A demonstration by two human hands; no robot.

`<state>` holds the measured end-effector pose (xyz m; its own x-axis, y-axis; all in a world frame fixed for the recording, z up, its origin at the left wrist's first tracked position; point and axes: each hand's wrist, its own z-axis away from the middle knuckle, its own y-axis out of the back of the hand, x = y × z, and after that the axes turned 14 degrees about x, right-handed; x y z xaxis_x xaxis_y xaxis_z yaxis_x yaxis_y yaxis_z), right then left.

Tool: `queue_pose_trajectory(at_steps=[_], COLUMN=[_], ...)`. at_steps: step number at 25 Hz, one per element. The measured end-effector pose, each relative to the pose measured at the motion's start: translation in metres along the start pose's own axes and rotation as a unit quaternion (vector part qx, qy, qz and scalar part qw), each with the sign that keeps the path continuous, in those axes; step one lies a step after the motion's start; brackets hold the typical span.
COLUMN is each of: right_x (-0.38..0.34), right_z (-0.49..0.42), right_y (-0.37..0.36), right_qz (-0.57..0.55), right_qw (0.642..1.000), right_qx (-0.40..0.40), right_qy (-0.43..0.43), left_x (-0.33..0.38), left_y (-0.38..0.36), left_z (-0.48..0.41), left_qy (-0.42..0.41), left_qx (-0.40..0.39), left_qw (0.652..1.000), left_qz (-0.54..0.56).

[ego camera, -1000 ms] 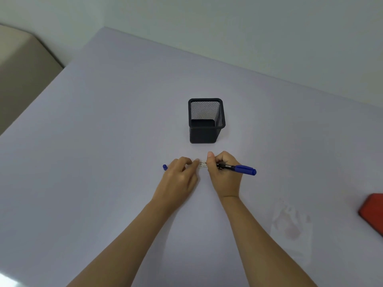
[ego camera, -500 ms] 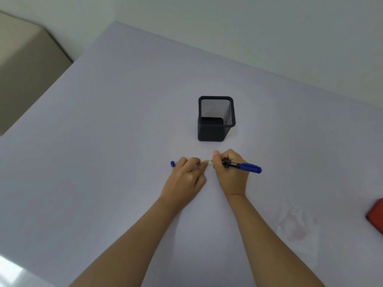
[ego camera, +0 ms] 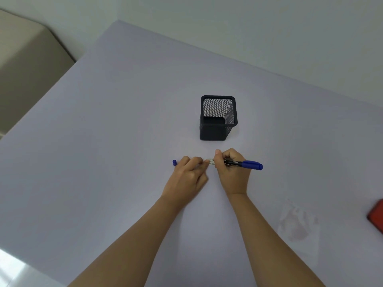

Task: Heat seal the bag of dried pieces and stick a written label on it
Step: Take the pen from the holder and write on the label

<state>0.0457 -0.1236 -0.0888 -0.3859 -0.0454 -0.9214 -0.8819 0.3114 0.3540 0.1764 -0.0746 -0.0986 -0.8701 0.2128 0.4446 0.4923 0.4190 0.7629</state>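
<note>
A small white label (ego camera: 211,161) lies on the pale table (ego camera: 103,162) between my two hands. My right hand (ego camera: 232,170) grips a blue-capped black marker (ego camera: 246,164), its tip hidden at the label. The fingertips of my left hand (ego camera: 188,175) press down on the label's left end. The marker's blue cap (ego camera: 174,162) lies just left of my left hand. A clear plastic bag (ego camera: 298,228) with pale dried pieces lies flat at the right, apart from both hands.
An empty black mesh pen holder (ego camera: 217,119) stands just beyond my hands. A red object (ego camera: 376,218) is cut off by the right edge. The table's left edge borders a beige surface (ego camera: 24,69).
The hands stay on the label and marker with almost no motion. The view has shifted slightly, so everything sits a little further right in the frame.
</note>
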Motion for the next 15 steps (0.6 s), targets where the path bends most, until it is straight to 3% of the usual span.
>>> queue_pose_trajectory(at_steps=[10,15], right_x=[0.0009,0.0022], right_z=[0.0002,-0.0021], right_y=[-0.0001,-0.0014], right_qz=[0.005,-0.019], right_qw=[1.0,0.999], right_qx=[-0.011,0.026], right_qy=[0.007,-0.012], left_x=[0.0006,-0.0002], left_y=[0.0004,0.0], left_z=[-0.0001,-0.0002], left_qy=[-0.005,-0.011], left_qx=[-0.004,-0.001], left_qw=[1.0,1.0], left_qz=[-0.003,-0.005])
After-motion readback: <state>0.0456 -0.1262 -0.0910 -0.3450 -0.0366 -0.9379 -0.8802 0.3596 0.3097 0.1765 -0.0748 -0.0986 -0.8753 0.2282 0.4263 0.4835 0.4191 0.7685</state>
